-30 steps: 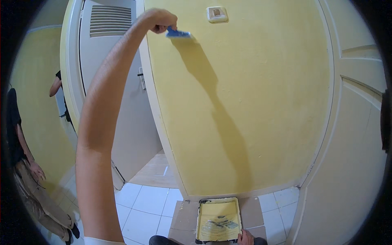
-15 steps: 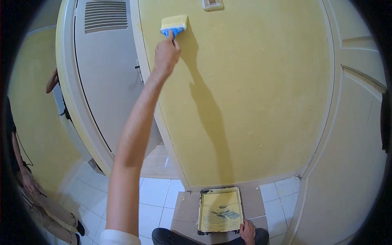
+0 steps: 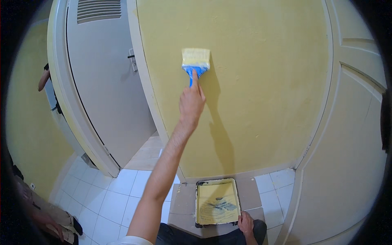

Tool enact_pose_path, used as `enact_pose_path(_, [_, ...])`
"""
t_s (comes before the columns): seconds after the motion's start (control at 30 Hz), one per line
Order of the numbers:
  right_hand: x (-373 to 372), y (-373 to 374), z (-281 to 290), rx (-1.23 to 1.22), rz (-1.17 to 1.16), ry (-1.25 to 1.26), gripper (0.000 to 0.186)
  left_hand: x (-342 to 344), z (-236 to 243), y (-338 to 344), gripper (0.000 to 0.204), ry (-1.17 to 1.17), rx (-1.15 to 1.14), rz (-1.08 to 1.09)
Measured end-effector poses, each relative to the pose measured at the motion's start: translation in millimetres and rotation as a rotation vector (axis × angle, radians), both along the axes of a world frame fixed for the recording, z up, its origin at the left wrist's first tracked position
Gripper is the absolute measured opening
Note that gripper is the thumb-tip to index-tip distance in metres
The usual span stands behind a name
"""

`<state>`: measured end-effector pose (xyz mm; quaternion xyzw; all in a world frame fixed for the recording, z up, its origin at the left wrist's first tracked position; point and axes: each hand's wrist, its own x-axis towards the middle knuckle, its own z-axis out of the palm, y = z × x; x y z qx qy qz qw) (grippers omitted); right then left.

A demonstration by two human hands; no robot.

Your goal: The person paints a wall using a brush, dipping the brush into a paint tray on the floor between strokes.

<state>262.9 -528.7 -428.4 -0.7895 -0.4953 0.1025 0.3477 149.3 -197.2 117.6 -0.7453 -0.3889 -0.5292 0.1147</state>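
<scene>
My left hand (image 3: 192, 102) is wrapped round the blue handle of a wide paintbrush (image 3: 196, 59), index finger stretched along it. Pale yellow paint coats the bristles, which point up against the yellow wall (image 3: 269, 98). Down by my lap, my right hand (image 3: 246, 223) grips the near right edge of a paint tray (image 3: 197, 204). Yellow paint covers the inside of the tray, with dark streaks showing through in the middle. The far end of this hand's fingers is partly hidden by the tray's rim.
Brown cardboard (image 3: 250, 196) lies beneath the tray on white floor tiles (image 3: 112, 204). A grey door (image 3: 106, 81) stands left of the wall, a cream panelled door (image 3: 339, 155) to the right. Another person's legs (image 3: 57, 210) show at the lower left.
My left hand has brought the brush down and to the right across the wall. The right hand stays on the tray's edge. The whole view has shifted slightly.
</scene>
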Motion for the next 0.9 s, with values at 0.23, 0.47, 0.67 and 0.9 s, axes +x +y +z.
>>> enact_pose_path(0.23, [-5.7,-0.8,17.4,-0.005,-0.008,0.029,0.036,-1.7,-101.4,-23.8,0.055,0.067,-0.107,0.026])
enact_pose_path(0.47, [-7.4,-0.1,10.8,-0.02,-0.035,0.049,0.031,-15.2,-202.3,-52.2,0.058,0.165,-0.307,0.035])
enact_pose_path(0.67, [-4.4,-0.5,8.6,-0.046,0.02,0.074,0.04,-32.4,-281.5,-61.0,0.06,0.268,-0.507,0.059])
enact_pose_path(0.9, [-10.2,-2.5,31.1,-0.052,-0.03,0.061,0.033,-57.8,-362.0,-64.5,0.048,0.278,-0.722,-0.029])
